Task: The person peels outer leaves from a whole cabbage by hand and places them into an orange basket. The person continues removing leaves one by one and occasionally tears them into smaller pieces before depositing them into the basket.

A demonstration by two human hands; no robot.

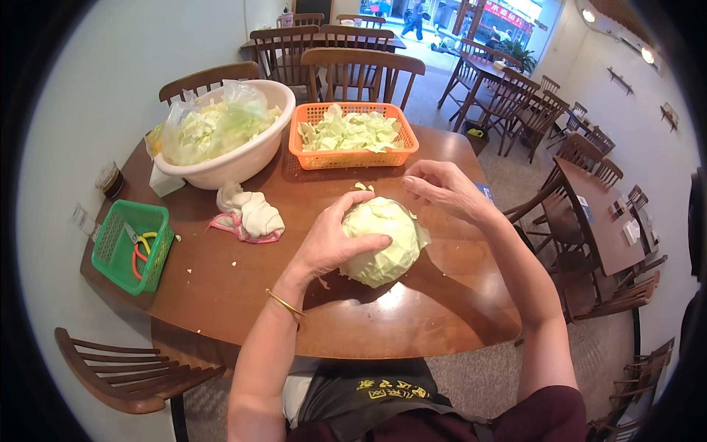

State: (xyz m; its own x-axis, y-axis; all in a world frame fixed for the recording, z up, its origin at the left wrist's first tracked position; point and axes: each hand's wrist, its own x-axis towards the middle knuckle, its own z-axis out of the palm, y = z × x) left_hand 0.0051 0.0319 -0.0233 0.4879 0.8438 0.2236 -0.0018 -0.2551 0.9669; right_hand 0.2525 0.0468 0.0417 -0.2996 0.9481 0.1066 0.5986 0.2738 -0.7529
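A pale green cabbage head (381, 243) rests on the wooden table in front of me. My left hand (345, 232) grips it from the left, thumb across its top and fingers around the far side. A loose leaf edge sticks out at the cabbage's right. My right hand (442, 188) is raised just beyond it to the right, near the orange plastic basket (353, 161). Its fingers are loosely curled, the thumb a little apart from them, and nothing shows between them. Torn cabbage leaves (353, 130) fill the basket.
At the back left, a large white basin (232, 168) holds a plastic bag (215, 121) of cabbage pieces. A crumpled cloth (251, 212) lies mid-left. Scissors (138, 251) sit in a green basket (130, 276). Nearby stands a cup of dark liquid (110, 181). Chairs and other tables surround this table (221, 298).
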